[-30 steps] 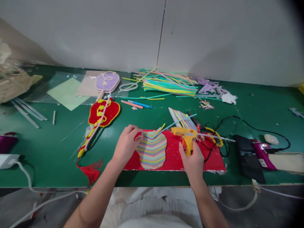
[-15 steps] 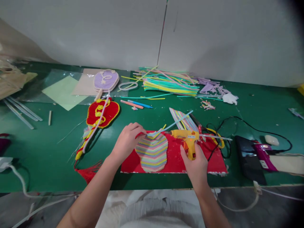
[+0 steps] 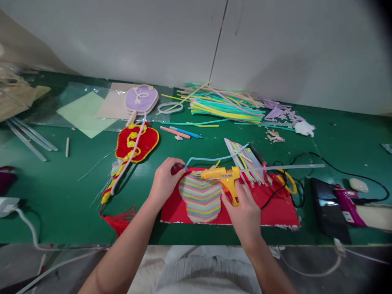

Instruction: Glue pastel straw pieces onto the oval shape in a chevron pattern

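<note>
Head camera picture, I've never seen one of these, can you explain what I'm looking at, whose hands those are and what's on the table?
The camera sits on a person's head and looks down at their own two bare hands; there is no machine. The right hand grips a yellow hot glue gun with a long clear glue stick poking out of its back. The left hand pinches a thin light blue strip at the top of a pastel striped fan-shaped piece, which lies on a red sheet. All of this rests on a green table. Further back lie a red and yellow ornament with a tassel, a lilac fan-shaped piece and a pile of coloured strips.
</note>
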Demonstrator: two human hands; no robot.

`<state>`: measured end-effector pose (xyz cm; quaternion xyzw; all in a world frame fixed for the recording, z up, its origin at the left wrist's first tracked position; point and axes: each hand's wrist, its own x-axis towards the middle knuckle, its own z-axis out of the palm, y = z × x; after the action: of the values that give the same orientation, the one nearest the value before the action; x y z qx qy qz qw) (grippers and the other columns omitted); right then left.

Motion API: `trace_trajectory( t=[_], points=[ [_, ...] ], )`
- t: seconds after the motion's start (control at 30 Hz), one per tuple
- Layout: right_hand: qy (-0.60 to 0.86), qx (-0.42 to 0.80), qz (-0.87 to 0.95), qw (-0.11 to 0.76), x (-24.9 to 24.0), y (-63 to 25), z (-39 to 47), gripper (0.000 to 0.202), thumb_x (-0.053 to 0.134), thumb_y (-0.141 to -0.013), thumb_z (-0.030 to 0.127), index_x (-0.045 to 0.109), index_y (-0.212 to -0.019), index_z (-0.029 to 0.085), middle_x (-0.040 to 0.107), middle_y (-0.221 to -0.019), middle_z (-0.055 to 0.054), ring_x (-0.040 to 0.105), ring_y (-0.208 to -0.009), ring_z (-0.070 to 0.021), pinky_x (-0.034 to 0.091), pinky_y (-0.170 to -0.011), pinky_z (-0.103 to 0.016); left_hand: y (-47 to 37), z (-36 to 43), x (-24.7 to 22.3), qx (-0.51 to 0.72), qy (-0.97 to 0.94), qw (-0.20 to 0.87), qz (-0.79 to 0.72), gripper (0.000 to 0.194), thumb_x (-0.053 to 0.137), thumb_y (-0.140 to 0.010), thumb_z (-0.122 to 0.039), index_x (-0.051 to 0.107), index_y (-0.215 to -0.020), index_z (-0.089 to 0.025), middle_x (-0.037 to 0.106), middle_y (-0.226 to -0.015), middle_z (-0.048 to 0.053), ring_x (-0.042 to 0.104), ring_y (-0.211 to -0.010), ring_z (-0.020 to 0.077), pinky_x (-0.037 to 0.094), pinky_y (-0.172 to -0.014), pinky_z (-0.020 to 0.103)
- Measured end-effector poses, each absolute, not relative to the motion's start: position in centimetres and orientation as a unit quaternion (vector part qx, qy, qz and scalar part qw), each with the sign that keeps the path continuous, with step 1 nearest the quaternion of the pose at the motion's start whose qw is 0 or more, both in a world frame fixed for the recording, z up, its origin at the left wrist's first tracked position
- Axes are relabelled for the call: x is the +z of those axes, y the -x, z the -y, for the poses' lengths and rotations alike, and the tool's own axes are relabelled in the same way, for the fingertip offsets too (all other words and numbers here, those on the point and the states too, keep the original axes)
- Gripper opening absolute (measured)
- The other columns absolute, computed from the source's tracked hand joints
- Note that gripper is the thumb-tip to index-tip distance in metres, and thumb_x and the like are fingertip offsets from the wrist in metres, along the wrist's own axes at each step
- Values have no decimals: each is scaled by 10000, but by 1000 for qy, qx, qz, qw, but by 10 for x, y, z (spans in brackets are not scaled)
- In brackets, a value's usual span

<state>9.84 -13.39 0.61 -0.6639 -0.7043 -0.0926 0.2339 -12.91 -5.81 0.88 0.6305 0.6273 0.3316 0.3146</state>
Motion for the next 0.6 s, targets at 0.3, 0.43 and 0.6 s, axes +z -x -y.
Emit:
trace_trajectory(
  t=[0.3, 0.43, 0.6],
  points=[
    [679, -122, 698, 192, 9, -91, 132, 373, 518, -884, 379, 627, -1142, 133, 688, -1012, -112, 667, -769, -194, 465, -534, -250, 134, 59, 14, 253, -661, 349, -615, 86, 663, -740, -214, 647, -824, -223, 619, -851, 6, 587, -844, 191, 428, -740, 297],
    [682, -117, 695, 195, 8, -89, 133, 363, 511, -887, 357, 619, -1156, 137, 681, -1025, -113, 665, -783, -193, 465, -542, -250, 133, 59, 18, 242, -663, 353, -615, 79, 669, -750, -241, 659, -826, -223, 622, -866, 12, 584, -860, 200, 414, -764, 315],
    [683, -100, 695, 199, 6, -88, 134, 372, 488, -899, 336, 587, -1206, 151, 669, -1035, -109, 661, -805, -194, 483, -568, -257, 131, 60, 22, 218, -674, 331, -624, 61, 670, -748, -247, 668, -805, -226, 622, -844, 14, 577, -873, 212, 395, -781, 334]
  ],
)
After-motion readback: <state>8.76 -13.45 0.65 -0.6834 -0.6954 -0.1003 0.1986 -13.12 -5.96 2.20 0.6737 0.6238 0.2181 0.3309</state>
